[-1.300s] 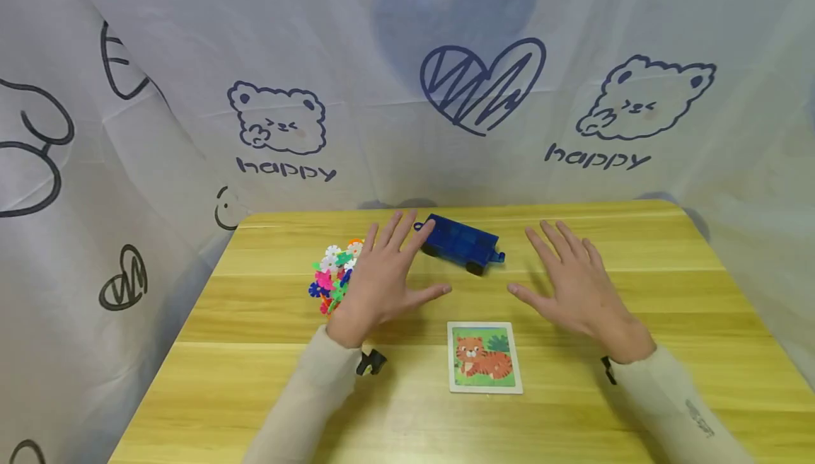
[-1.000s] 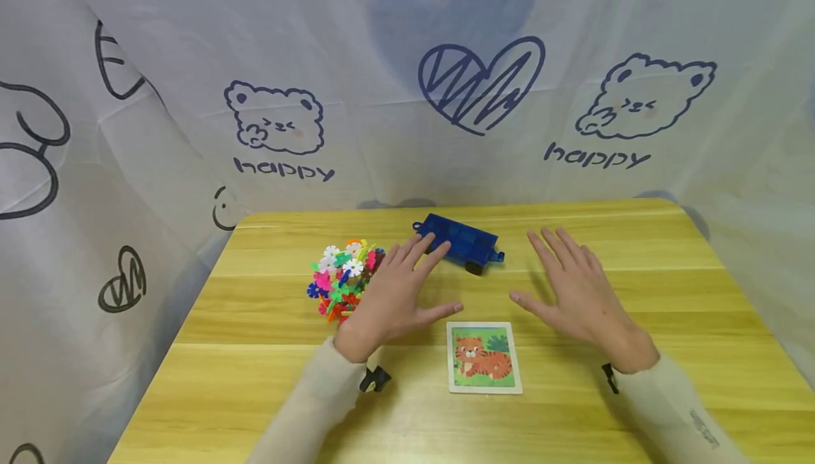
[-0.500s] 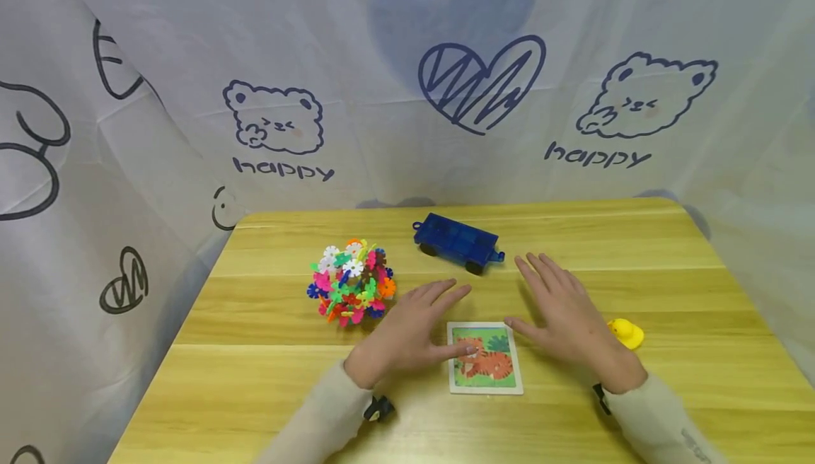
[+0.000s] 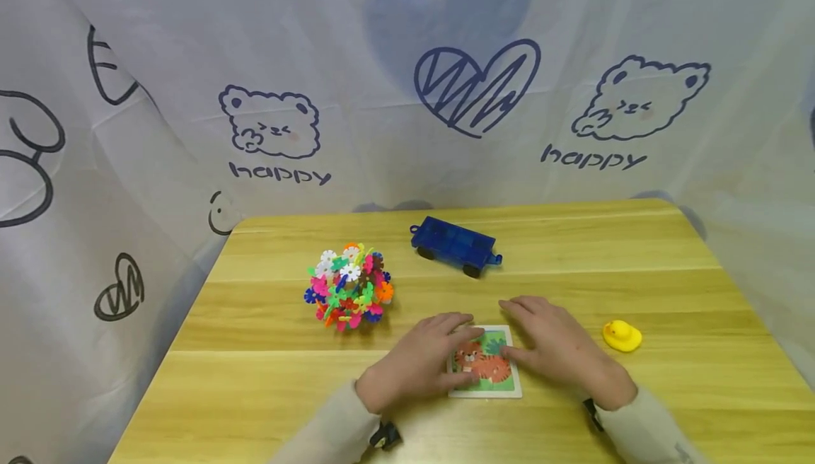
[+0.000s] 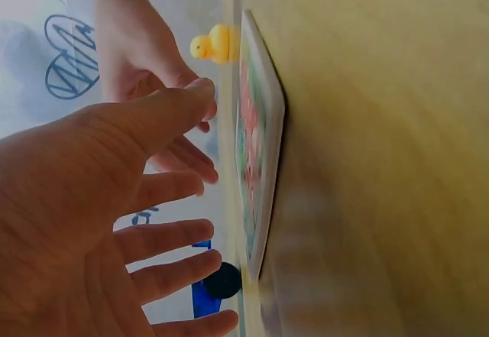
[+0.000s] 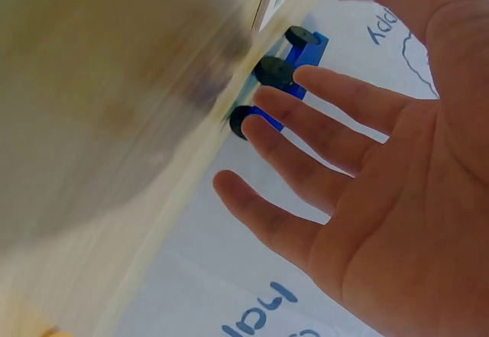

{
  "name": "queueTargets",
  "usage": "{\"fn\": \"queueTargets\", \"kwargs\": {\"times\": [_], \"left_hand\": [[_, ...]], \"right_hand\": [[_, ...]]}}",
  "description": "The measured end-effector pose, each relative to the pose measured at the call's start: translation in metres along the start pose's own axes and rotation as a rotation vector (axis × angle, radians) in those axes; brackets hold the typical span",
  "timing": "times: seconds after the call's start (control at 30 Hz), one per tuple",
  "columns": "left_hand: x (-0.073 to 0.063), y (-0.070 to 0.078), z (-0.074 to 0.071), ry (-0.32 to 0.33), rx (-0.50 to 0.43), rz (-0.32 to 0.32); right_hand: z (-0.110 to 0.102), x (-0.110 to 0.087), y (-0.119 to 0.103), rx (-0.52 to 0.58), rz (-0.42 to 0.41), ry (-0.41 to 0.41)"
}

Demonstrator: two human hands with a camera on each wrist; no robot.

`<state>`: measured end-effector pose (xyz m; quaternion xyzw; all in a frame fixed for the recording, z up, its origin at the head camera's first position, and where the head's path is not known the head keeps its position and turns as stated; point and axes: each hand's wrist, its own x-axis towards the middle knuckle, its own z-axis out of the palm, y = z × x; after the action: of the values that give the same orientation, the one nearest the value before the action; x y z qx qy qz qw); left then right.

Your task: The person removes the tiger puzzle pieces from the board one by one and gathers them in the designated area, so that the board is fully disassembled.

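A square tiger picture puzzle point(image 4: 489, 370) with a white frame lies flat on the table, between the two hands. Over its left side reaches the left hand point(image 4: 423, 359), its thumb and fingertips covering part of the picture. In the left wrist view that hand's fingers point(image 5: 172, 238) are spread and hold nothing, a little above the puzzle point(image 5: 263, 138). The right hand point(image 4: 563, 345) hovers at the puzzle's right edge. Its fingers point(image 6: 294, 165) are extended and apart in the right wrist view, with nothing held.
Behind the hands stands a blue toy wagon point(image 4: 453, 245) with black wheels. A ball of colourful flower-shaped pieces point(image 4: 350, 287) sits at the left, and a yellow rubber duck point(image 4: 622, 336) at the right. A printed curtain point(image 4: 382, 153) hangs behind the wooden table point(image 4: 255, 393).
Both hands have come down and nearer to the person, closing in on the puzzle from either side. The flower ball and the duck have come into full view. The puzzle stays in place.
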<state>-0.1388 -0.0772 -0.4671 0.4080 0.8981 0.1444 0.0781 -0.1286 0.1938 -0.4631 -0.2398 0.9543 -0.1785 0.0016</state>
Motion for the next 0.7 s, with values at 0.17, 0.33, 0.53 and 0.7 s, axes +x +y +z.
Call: {"fn": "queueTargets", "kwargs": {"times": [0.17, 0.33, 0.53, 0.7], "left_hand": [[-0.001, 0.004, 0.005, 0.005, 0.032, 0.037], [0.002, 0.009, 0.013, -0.001, 0.098, 0.101], [0.003, 0.011, 0.019, -0.010, 0.166, 0.152], [0.002, 0.010, 0.019, -0.034, 0.170, 0.149]], "right_hand": [[0.004, 0.001, -0.006, 0.005, -0.017, -0.035], [0.007, 0.000, -0.009, 0.012, -0.013, -0.064], [0.009, 0.001, -0.011, 0.022, -0.019, -0.067], [0.013, 0.001, -0.011, 0.010, -0.021, -0.044]]}}
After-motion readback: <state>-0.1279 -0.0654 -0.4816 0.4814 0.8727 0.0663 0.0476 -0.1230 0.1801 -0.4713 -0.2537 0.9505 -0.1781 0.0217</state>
